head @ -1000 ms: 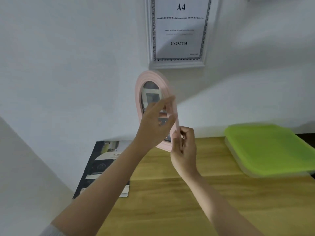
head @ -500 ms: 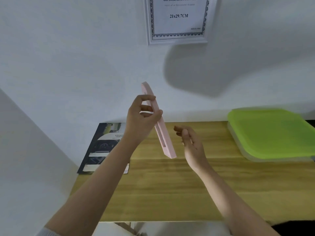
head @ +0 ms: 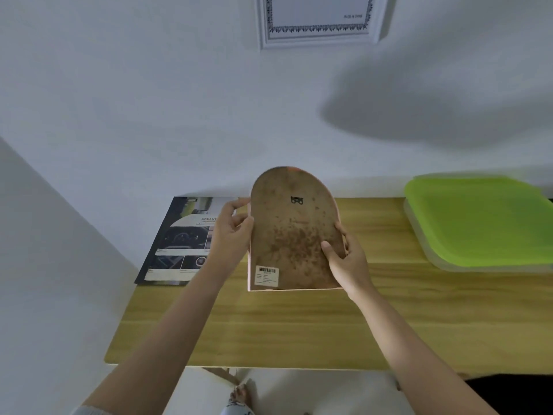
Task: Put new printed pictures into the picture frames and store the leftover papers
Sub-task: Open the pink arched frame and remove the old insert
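An arch-shaped pink picture frame [head: 291,232] is held above the wooden table [head: 299,324] with its brown, speckled backing board facing me. A small metal hanger sits near its top and a white barcode label near its lower left corner. My left hand [head: 232,235] grips its left edge. On the right edge my right hand [head: 344,256] holds it, thumb lying on the backing. The picture side is hidden. A printed sheet with dark car photos [head: 182,241] lies at the table's back left, partly behind my left hand.
A white A4 frame [head: 320,28] hangs on the wall above. A shallow box with a green lid [head: 481,226] sits at the table's back right. White walls close in behind and on the left. The table's front edge is near my body.
The pink frame was turned from front, through edge-on, to back facing me and lowered toward the table. My right hand, free half a second ago, now holds its right edge.
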`<state>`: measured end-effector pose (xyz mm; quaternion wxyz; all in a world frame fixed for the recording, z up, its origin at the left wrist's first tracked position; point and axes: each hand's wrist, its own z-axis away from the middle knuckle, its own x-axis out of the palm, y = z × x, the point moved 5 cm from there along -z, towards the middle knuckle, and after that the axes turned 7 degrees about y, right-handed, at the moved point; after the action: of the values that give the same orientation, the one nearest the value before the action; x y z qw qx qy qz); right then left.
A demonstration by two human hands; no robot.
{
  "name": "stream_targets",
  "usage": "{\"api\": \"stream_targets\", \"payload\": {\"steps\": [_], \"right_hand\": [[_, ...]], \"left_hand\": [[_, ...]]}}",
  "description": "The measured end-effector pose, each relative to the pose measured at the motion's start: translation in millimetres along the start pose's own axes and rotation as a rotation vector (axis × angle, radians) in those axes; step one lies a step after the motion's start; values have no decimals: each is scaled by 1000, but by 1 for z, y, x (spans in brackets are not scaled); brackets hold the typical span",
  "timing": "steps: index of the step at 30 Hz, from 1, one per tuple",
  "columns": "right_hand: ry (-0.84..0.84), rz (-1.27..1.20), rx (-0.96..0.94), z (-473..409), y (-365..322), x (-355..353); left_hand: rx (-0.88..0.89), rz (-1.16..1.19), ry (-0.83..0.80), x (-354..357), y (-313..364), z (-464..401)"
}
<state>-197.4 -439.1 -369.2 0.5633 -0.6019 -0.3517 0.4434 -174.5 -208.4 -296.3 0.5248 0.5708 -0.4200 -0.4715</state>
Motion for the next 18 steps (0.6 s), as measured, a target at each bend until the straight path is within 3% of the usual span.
{"api": "stream_targets", "payload": {"steps": [7, 12, 18], "right_hand": [[62, 180, 64, 2, 47, -16], [58, 371, 134, 11, 74, -22], [37, 435, 124, 18, 96, -22]], "left_hand": [[-80, -383, -201, 12, -86, 36], [-132, -512, -356, 19, -128, 49], [-164, -609, -364, 21, -157, 52]]}}
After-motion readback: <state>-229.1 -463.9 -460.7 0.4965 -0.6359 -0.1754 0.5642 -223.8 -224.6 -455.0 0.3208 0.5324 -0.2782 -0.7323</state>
